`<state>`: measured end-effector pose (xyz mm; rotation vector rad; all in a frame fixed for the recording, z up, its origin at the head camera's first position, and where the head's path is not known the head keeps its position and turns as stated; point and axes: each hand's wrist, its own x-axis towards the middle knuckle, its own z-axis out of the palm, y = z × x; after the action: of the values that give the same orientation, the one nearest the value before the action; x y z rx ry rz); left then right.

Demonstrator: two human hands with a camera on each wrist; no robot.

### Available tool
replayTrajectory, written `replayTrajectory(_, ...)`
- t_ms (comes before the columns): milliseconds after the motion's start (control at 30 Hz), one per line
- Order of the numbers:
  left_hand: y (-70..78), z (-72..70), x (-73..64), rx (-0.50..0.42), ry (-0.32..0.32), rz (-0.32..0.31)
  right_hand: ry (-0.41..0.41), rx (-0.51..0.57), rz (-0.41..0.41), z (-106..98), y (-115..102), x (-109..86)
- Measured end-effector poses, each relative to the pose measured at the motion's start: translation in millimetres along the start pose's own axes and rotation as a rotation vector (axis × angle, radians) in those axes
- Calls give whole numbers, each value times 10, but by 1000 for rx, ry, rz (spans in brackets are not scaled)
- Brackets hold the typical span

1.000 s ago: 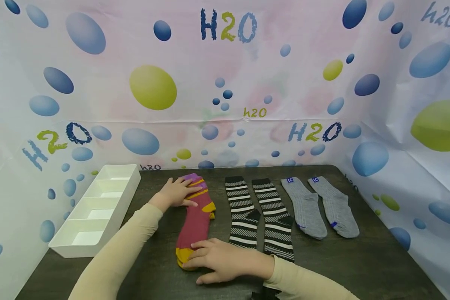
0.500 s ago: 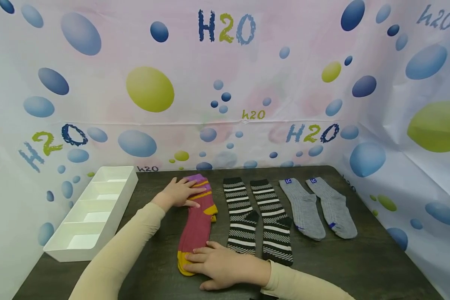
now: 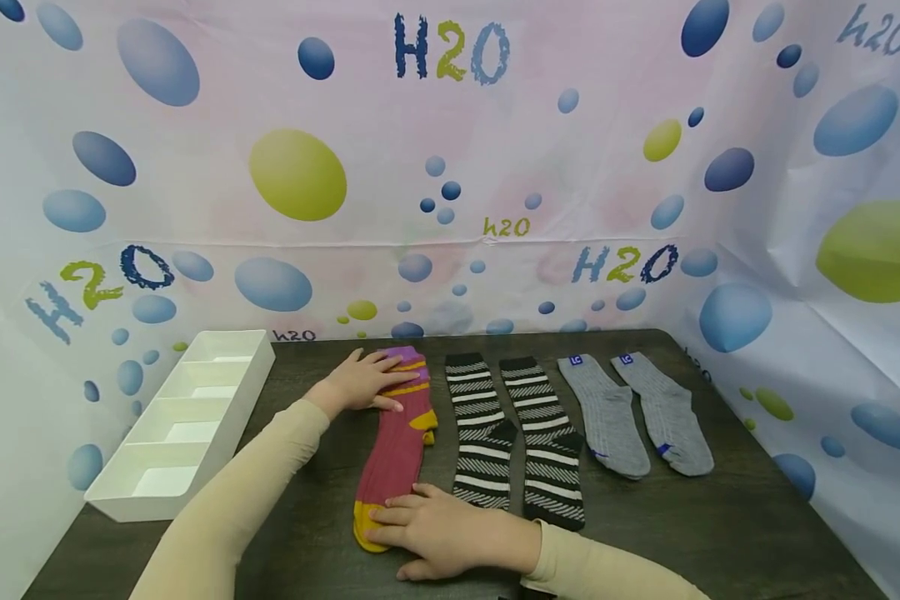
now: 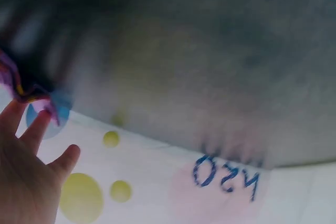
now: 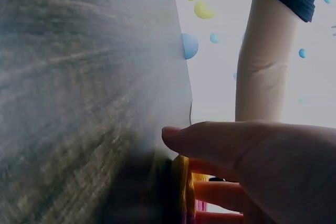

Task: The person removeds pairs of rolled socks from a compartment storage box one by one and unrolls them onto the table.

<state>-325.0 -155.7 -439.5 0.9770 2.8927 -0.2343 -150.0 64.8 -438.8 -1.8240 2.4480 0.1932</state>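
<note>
A pair of maroon socks, one on top of the other, lies lengthwise on the dark table, with mustard heels and toes and purple striped cuffs. My left hand rests on the cuff end, fingers spread flat over the stripes; the left wrist view shows the fingertips at the purple edge. At the toe end, my right hand lies with straight fingers over the mustard toe. In the right wrist view the thumb is held apart from the sock toe. Beside this pair lie two black-and-white striped socks.
Two grey socks lie farther right on the table. At the left stands a white tray with several compartments, close to the left forearm. A bubble-patterned sheet hangs behind and beside the table.
The right hand has shifted slightly toward the near side, onto the sock toe. The left hand stays at the cuffs, and the socks look a little straighter.
</note>
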Motion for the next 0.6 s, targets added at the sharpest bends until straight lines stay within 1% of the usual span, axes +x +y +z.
replayTrajectory(67,-43,27,15,-30,27,-31,-2,12,-7,4,26,-2)
replayTrajectory(167,-118,53,33,-73,51,-102,8,58,-20,9,56,-4)
replayTrajectory(233,-163,58,42,-109,40,-151,17,98,-34,4,76,-15)
replayTrajectory(300,-194,55,47,-139,22,-181,21,136,-50,-8,96,-30)
replayTrajectory(367,-211,52,54,-162,-8,-198,19,146,-67,-20,114,-47)
replayTrajectory(467,-217,50,62,-168,-37,-202,-2,135,-81,-36,139,-66)
replayTrajectory(600,-200,43,85,-174,-41,-196,-37,106,-70,-48,165,-77)
